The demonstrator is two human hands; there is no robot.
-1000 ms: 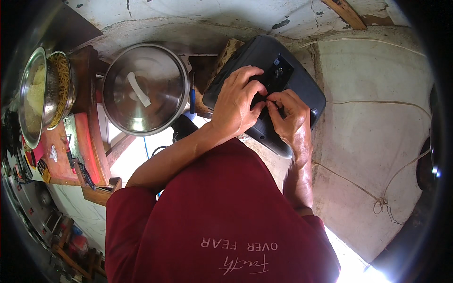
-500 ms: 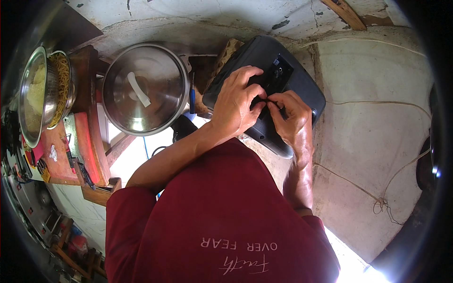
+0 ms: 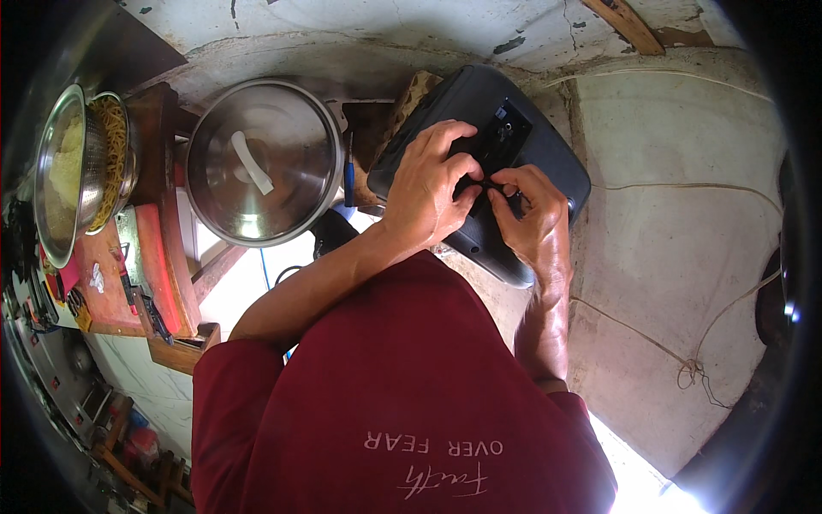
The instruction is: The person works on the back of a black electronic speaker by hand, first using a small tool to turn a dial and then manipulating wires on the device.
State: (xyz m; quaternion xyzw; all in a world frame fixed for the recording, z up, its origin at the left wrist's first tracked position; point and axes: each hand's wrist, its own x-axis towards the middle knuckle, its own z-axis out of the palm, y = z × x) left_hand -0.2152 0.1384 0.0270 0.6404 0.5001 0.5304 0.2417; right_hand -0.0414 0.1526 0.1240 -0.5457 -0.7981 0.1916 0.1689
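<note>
A large black plastic case with rounded corners (image 3: 548, 141), like a portable speaker, stands tilted in front of me. Its upper face has a recessed panel (image 3: 509, 120) with small fittings. Over this case my left hand (image 3: 428, 187) is closed in a pinch, thumb and index finger meeting on a small, thin dark piece. Close to its right, my right hand (image 3: 538, 210) has thumb and fingers curled together at the other side of that piece. The piece is too small and dark against the case to name.
Left of the case sits a big steel pot with a lid (image 3: 300, 154). Farther left, a metal colander (image 3: 68, 176) and a bowl of noodles (image 3: 107, 163) stand by a wooden table (image 3: 107, 278) with knives. A cracked wall (image 3: 385, 34) runs behind; string lies over the pale surface (image 3: 659, 240) at right.
My right thumb and fingers have shifted slightly right, widening the small gap from my left fingertips. The left hand and the case stay put.
</note>
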